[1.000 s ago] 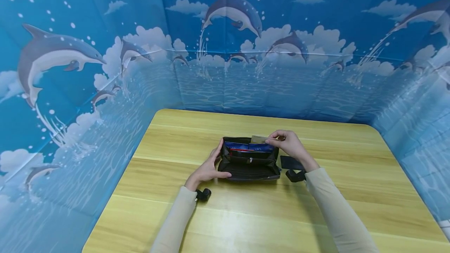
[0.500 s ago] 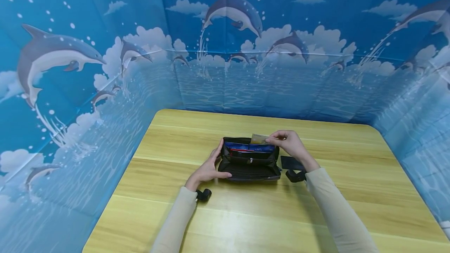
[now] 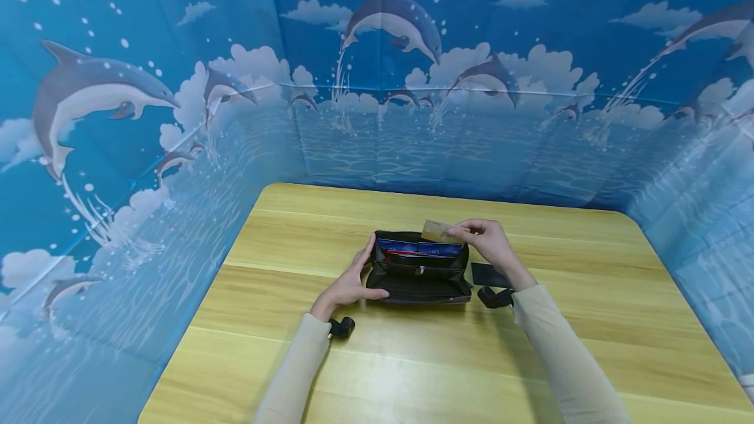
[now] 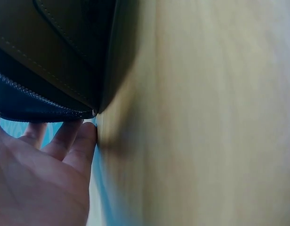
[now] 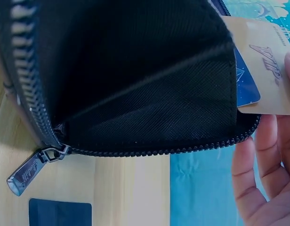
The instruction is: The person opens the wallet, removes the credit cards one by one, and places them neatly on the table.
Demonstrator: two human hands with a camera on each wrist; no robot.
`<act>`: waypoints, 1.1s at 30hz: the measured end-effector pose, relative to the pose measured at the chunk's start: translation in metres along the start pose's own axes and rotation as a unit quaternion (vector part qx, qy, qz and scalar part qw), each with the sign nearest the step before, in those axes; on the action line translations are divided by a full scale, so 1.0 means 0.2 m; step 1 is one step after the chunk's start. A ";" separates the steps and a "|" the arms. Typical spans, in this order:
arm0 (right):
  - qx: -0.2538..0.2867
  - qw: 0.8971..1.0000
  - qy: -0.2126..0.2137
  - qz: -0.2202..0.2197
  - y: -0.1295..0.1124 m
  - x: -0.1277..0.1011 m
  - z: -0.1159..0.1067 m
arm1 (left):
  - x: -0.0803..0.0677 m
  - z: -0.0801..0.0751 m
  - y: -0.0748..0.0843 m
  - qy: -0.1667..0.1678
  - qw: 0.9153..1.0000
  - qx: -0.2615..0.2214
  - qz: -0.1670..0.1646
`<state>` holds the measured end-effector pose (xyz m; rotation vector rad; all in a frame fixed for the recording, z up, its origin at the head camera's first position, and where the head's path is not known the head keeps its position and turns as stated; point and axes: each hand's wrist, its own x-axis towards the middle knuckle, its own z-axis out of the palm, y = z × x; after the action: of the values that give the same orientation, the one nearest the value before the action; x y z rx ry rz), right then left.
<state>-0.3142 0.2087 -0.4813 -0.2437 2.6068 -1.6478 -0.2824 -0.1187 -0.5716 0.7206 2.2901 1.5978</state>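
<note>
A black zip-around wallet (image 3: 421, 283) lies spread open on the table in the head view. Blue cards (image 3: 397, 245) and a red edge show in its slots. My left hand (image 3: 349, 283) holds the wallet's left side, thumb on the front edge and fingers behind the back panel; its fingers (image 4: 79, 143) sit against the zipped edge in the left wrist view. Between thumb and fingers, my right hand (image 3: 485, 241) pinches a gold card (image 3: 437, 231) at the wallet's back right. That card reads "VIP" in the right wrist view, with a blue card (image 5: 247, 87) beside it.
A dark flat rectangle (image 3: 487, 274) lies on the table right of the wallet, partly under the right forearm. The zipper pull (image 5: 27, 174) hangs at the wallet's corner. A dolphin-print curtain (image 3: 377, 136) surrounds the wooden table (image 3: 383, 371).
The gold card has risen further out of the wallet in my right hand, tilting a little and shifting slightly right. My left hand and the wallet stay nearly still.
</note>
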 end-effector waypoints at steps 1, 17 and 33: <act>0.004 1.000 0.005 -0.003 0.00 0.00 0.00 | 0.00 0.00 0.00 0.000 1.000 -0.001 -0.001; 0.102 0.991 0.081 -0.025 -0.13 -0.06 -0.03 | 0.00 0.00 -0.01 0.001 1.000 0.006 -0.005; 0.188 0.977 0.102 -0.004 0.05 -0.03 -0.08 | 0.01 -0.01 0.00 -0.005 1.000 0.001 -0.007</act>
<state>-0.3119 0.2287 -0.4843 -0.0692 2.3524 -2.2282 -0.2843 -0.1198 -0.5718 0.7092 2.2855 1.5829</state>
